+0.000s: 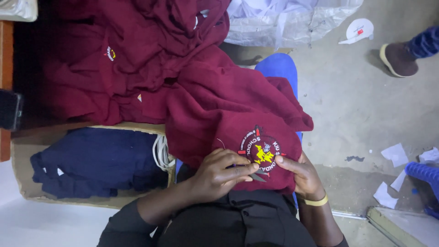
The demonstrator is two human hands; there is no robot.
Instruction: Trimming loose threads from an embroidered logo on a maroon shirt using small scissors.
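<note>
The left hand (219, 176) pinches small snips (256, 175) against the maroon sweater (219, 105) beside its badge (261, 148); the right hand (299, 176) grips the cloth, fingers closed.

Open concrete floor (361, 100) lies to the right, broken only by paper scraps (395, 154), a round white piece (360, 29), another person's shoe (398, 59) and a blue plastic object (425, 173) at the edge. Ahead and to the left the way is blocked by a heap of maroon sweaters (151, 59), with white bagged cloth (292, 20) behind it. Lower left, a cardboard box (20, 160) filled with navy garments (96, 162) takes the space. Both hands (219, 176) (299, 176) are crowded against the maroon sweater on the lap (238, 114)
</note>
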